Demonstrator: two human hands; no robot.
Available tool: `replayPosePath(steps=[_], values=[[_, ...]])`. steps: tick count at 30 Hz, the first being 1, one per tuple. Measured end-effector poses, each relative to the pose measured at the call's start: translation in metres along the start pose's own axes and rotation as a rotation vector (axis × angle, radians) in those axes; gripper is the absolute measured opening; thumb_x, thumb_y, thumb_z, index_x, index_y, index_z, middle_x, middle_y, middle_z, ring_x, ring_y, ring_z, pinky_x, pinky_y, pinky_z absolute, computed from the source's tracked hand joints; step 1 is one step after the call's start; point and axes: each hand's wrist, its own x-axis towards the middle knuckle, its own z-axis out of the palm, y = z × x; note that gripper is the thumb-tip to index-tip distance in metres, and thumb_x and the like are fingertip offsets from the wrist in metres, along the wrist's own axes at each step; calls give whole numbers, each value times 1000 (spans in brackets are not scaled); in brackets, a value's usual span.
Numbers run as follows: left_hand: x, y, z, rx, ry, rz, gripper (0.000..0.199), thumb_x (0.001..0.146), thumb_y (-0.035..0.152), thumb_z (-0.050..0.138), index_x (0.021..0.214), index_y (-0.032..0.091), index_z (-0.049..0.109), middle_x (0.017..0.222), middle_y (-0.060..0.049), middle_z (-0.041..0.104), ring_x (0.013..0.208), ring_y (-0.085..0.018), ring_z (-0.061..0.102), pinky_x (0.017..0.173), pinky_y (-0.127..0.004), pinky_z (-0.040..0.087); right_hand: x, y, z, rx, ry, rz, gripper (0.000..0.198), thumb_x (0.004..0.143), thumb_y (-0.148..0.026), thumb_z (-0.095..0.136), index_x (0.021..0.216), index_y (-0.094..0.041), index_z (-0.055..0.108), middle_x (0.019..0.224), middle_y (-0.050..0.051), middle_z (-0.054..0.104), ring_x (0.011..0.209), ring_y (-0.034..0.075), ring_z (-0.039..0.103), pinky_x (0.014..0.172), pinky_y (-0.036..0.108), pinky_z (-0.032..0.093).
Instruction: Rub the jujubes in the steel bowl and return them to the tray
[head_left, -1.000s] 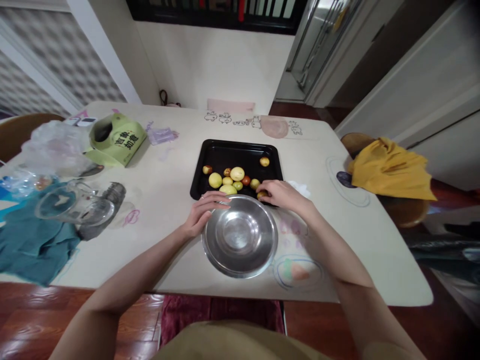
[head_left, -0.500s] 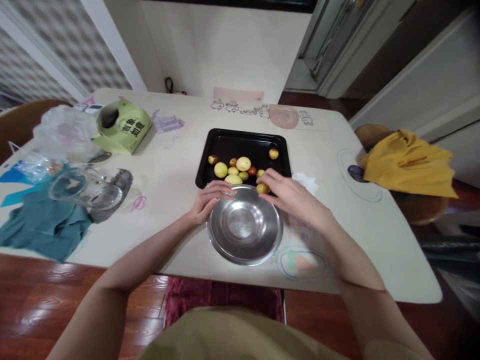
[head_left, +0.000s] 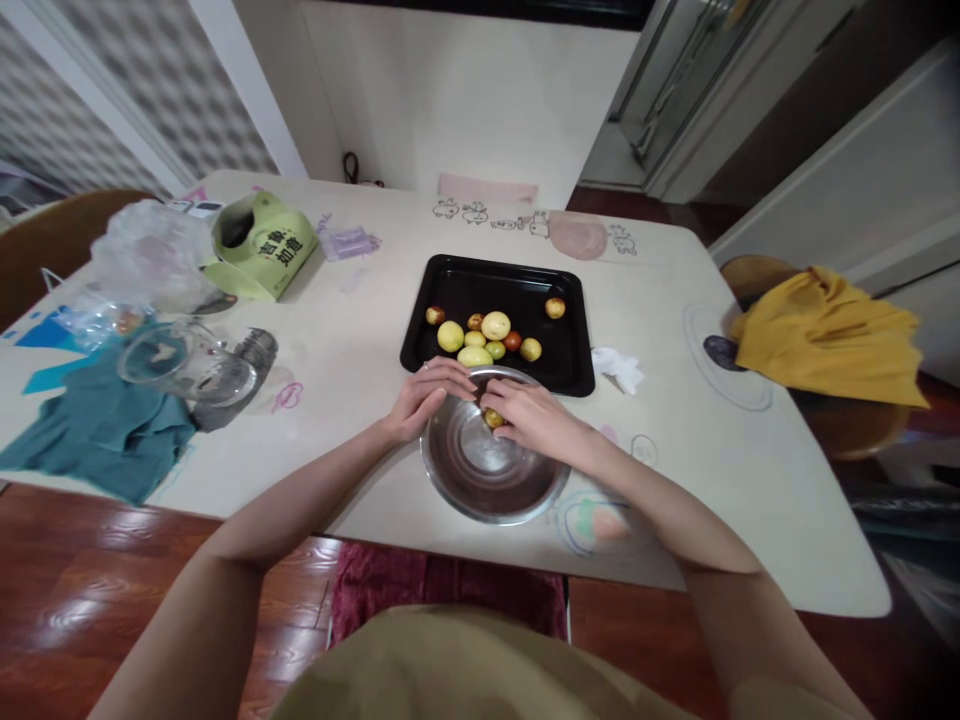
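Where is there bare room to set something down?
Bare but for drawings, the tabletop is free between the white tissue and yellow cloth, and between the glass pitcher and black tray. The tray's far strip is free too. Crowded: the left end, with plastic bag, green carton and teal cloth, and the tray's near side, with fruit.

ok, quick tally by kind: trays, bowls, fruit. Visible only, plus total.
Black tray: 1
Metal bowl: 1
Fruit: 11 (10 in the tray, plus 1 held fruit in the right hand's fingers)
Total: 13
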Motion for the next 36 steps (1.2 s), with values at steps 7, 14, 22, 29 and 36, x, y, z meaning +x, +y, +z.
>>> replayPosePath(steps=[7,14,22,29,36], values=[[0,1,-1,0,-18,-1,51,113,37,34,104,17,80,102,-14,80,111,-28,68,99,-47,53,2,-2,-7,80,-4,51,33,85,-20,88,114,-15,72,116,10,73,113,29,71,94,37,56],[2,3,0,-18,-23,-8,51,113,36,35,102,16,80,99,-14,80,109,-27,69,98,-46,54,-6,12,-21,251,84,20,28,90,-24,83,115,-19,72,116,9,73,108,27,72,90,38,58],[2,1,0,-42,-21,-1,49,113,35,36,103,16,81,97,-13,81,107,-28,71,96,-46,55,-6,94,-29,120,642,244,38,107,-24,45,139,-22,65,141,15,67,135,31,60,116,55,51],[0,1,-1,-48,-25,-12,48,113,34,37,104,15,80,99,-13,80,108,-28,69,97,-44,54,8,159,8,11,499,412,61,101,-11,38,162,-12,43,169,18,43,160,32,35,127,59,39],[-1,1,-2,-35,-31,-25,48,113,33,37,104,15,81,100,-13,80,109,-27,69,97,-44,54,11,161,11,70,517,273,59,97,-8,41,155,-15,53,139,17,65,129,29,61,115,53,52]])
